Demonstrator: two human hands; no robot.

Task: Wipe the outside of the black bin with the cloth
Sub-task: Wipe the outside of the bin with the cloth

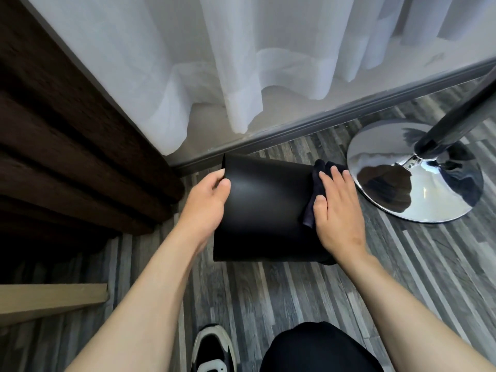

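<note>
The black bin (264,208) lies tipped on its side above the striped grey floor, its open rim toward the left. My left hand (206,202) grips that rim, thumb on the outer wall and fingers curled over the edge. My right hand (336,210) lies flat on a dark cloth (316,183) and holds it against the bin's right end, near the base. Only the cloth's edges show around my fingers. The inside of the bin is hidden.
A chrome pedestal base (408,178) with a dark pole stands close to the right of the bin. White sheer curtains (241,63) and a grey skirting run behind. A brown curtain (67,162) hangs at left. My shoe (213,347) and knee (319,347) are below.
</note>
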